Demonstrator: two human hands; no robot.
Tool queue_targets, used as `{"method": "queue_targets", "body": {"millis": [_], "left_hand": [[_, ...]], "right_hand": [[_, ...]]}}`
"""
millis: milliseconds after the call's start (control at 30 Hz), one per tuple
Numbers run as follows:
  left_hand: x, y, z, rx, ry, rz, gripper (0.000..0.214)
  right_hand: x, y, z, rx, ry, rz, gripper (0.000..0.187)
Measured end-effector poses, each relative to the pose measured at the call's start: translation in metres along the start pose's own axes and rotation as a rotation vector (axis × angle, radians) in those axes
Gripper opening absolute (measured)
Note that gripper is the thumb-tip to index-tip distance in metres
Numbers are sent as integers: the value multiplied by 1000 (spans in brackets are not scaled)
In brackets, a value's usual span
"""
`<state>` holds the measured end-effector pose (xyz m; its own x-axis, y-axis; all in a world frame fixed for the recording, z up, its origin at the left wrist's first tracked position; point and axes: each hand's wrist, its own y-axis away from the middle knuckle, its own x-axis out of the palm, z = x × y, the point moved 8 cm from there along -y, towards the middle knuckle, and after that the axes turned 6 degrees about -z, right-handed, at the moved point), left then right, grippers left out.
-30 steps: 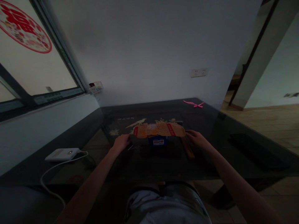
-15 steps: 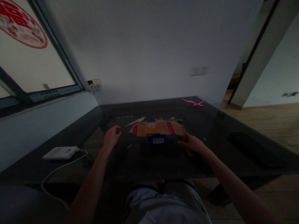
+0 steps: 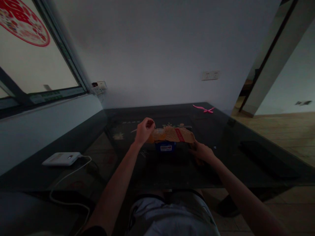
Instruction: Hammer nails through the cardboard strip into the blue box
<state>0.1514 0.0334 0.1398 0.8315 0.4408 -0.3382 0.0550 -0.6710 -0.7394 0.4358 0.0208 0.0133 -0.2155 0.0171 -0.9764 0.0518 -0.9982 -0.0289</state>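
A flattish tan and orange piece of printed packaging (image 3: 169,134) with a red band lies across the top of a blue box (image 3: 165,146) with a white label. My left hand (image 3: 145,129) is at the packaging's left end, fingers curled together; anything in them is too small to make out. At its right end is my right hand (image 3: 203,152), with bent fingers touching the edge. A dark brown object (image 3: 199,161) shows under that hand, and the dimness hides what exactly it grips. Several thin, pale slivers (image 3: 144,153) lie on the table left of the box.
The dark glossy table (image 3: 152,175) reaches the wall. A white power bank (image 3: 62,159) with a cable (image 3: 64,177) sits at the left. At the far right corner lies a pink ribbon (image 3: 208,110). A dark flat object (image 3: 268,159) rests at the right.
My left hand has moved right and farther away, from beside the packaging to over its left end. My right hand stays at the right end.
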Motion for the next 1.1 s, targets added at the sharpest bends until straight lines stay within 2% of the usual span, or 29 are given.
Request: {"method": "queue_targets", "body": {"millis": [67, 200, 467, 667, 1100], "left_hand": [[6, 3, 6, -6, -11, -8, 6], [4, 13, 16, -33, -3, -38, 7], [3, 21, 11, 19, -69, 38, 6], [4, 22, 16, -17, -28, 67, 6], [6, 23, 20, -25, -81, 95, 6]], "right_hand": [[0, 0, 1, -9, -8, -7, 53], [1, -1, 0, -7, -1, -17, 52], [1, 0, -1, 30, -1, -9, 49], [3, -1, -3, 25, 10, 0, 49], [5, -4, -5, 8, -4, -16, 47]]}}
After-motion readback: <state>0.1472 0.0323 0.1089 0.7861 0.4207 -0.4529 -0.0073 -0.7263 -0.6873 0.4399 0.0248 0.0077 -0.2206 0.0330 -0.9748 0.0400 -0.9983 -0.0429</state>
